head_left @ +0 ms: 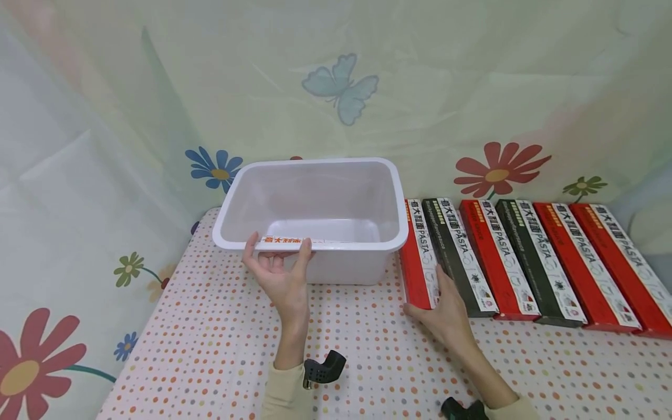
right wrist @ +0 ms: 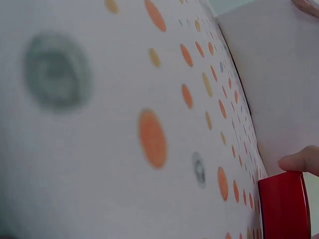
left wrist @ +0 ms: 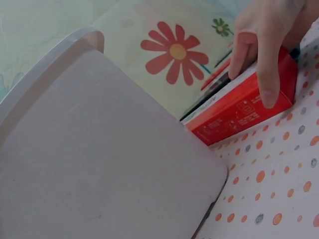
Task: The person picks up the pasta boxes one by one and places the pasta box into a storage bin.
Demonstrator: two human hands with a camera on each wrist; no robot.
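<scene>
A person's left hand [head_left: 280,274] holds a pasta box [head_left: 294,241] against the near rim of a white plastic tub [head_left: 315,192] on a dotted tablecloth [head_left: 210,338], while the right hand [head_left: 446,309] grips the near end of the leftmost red pasta box [head_left: 418,256] in a row of six just right of the tub.

A fingertip [right wrist: 301,160] was seen touching the top of a red box end [right wrist: 284,204] — beside it stood a white tub wall [right wrist: 271,74] on the dotted desk [right wrist: 99,149].
</scene>
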